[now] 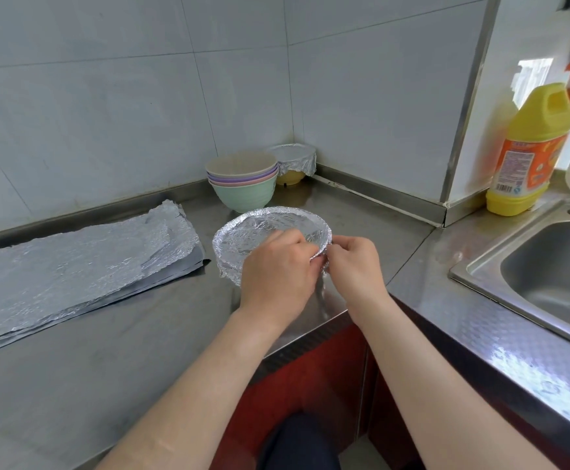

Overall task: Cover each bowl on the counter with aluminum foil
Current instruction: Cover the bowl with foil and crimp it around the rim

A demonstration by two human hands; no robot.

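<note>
Pinched the foil at the near-right rim of the foil-covered bowl [260,232] with left hand [277,266] and right hand [355,266], each grip narrow, fingertips almost meeting. Sat upright, mouth up, near the worktop [107,351] front edge; round, no long axis. Behind: stack of bare bowls [243,184], just beside a foil-capped yellow bowl [293,161] in the corner. Left: pile of foil sheets [73,266]. Right: sink [548,266], yellow detergent bottle [531,154], orange label unreadable.
</note>
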